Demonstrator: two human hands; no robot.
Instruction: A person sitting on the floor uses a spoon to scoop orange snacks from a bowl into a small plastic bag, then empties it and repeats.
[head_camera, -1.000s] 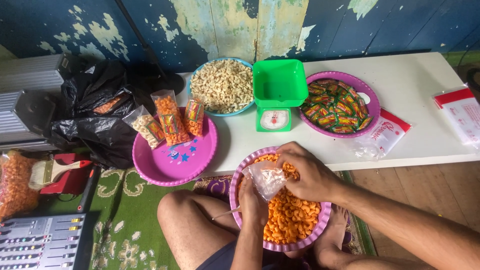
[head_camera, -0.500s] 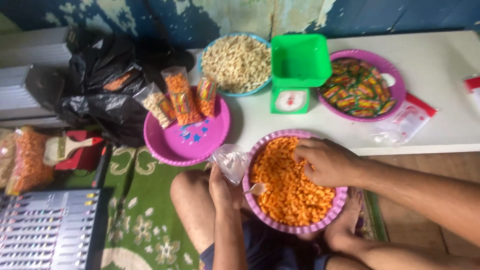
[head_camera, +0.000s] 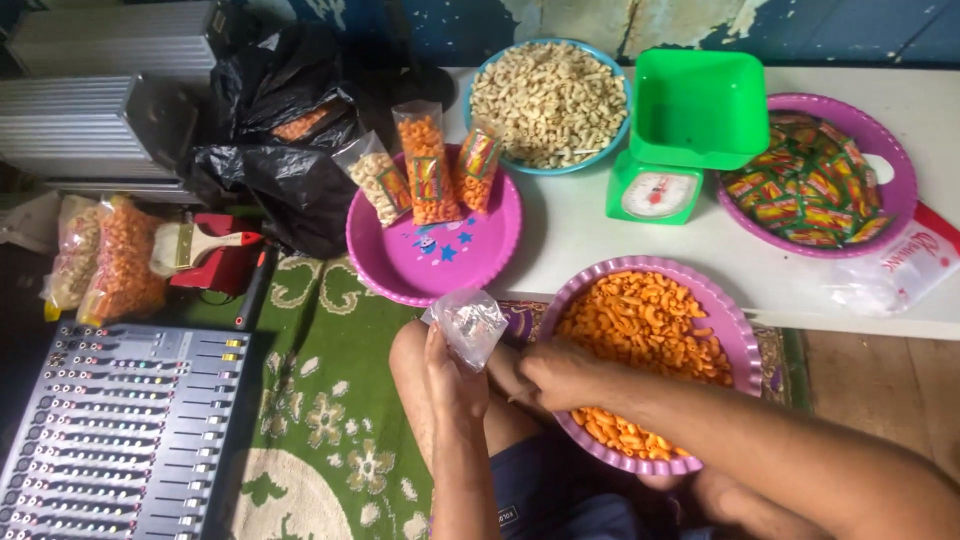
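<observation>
Three filled packs (head_camera: 428, 168) already stand on the pink plate (head_camera: 440, 262). Beside it, my left hand (head_camera: 452, 375) pinches a small clear bag (head_camera: 468, 326), empty so far. My right hand (head_camera: 560, 375) curls over the orange snacks (head_camera: 640, 322), grip hidden.

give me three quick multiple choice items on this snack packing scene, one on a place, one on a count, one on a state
1. Where does the green scale stand?
A. on the white table, between the blue bowl and the tray of sachets
B. on the green rug
C. on the audio mixer

2. How many filled snack packets lie in the pink tray?
A. one
B. three
C. six

3. What does the left hand hold?
A. a brush
B. a full, sealed packet
C. a small clear plastic bag, held up and nearly empty

Answers: 1 A, the scale sits on the table top between those two dishes. 2 B, three packets lean at the tray's far edge. 3 C, the bag looks slack and see-through.
</observation>
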